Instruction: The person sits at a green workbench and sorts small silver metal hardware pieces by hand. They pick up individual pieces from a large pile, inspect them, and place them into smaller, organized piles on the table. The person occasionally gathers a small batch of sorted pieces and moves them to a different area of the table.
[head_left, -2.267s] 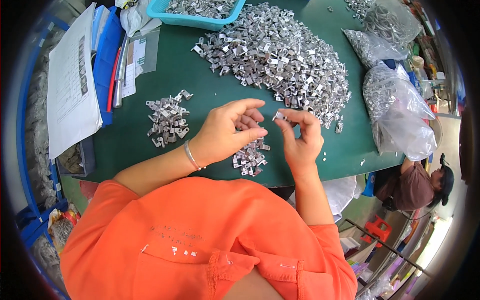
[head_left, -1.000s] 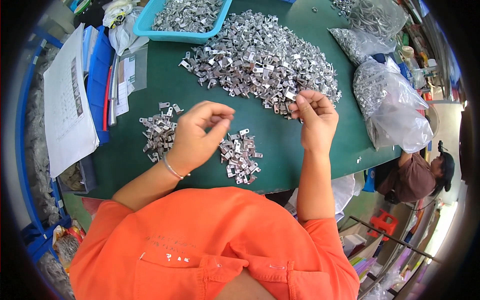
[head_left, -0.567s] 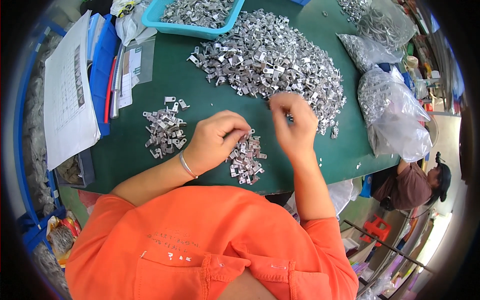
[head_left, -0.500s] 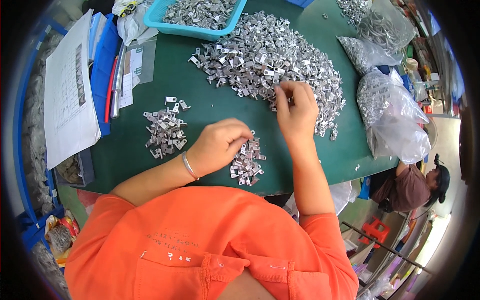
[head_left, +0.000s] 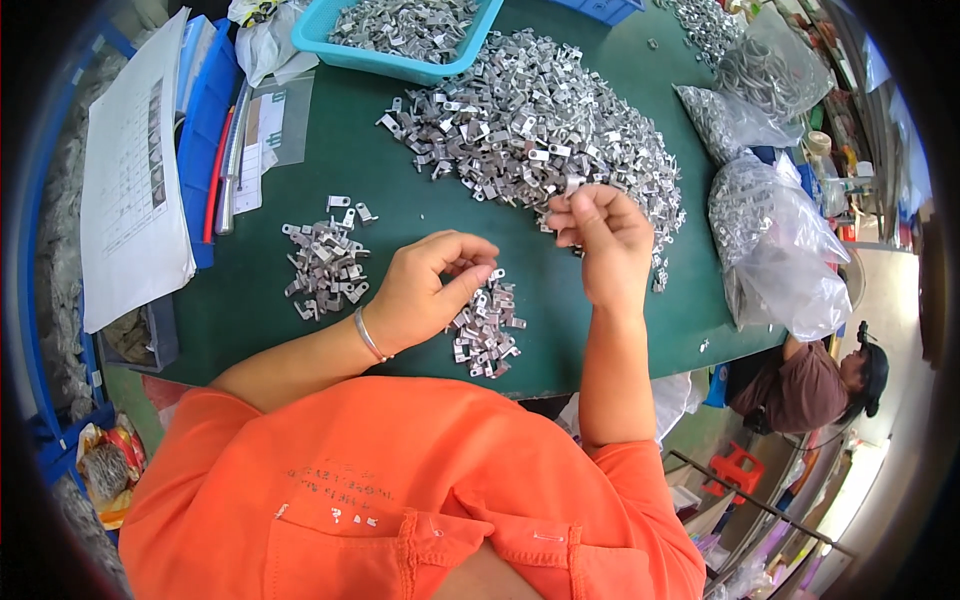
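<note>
A large heap of small bent metal brackets, each with a hole, spreads over the green table. At its near edge my right hand has turned palm up, pinching one metal bracket between thumb and fingers. My left hand is curled above a small pile of brackets close to my body. Its thumb and fingers are drawn together, and whatever they hold is hidden. Farther left lies another small pile of brackets, apart from both hands.
A light-blue basket of brackets stands at the back. Clear bags of metal parts line the right edge. At left are a blue bin and paper sheets. Another person is beyond the table at right.
My right hand has drawn back slightly from the heap and turned over, and a bracket now shows in its fingers. My left hand stays near the small pile, its fingers slightly shifted.
</note>
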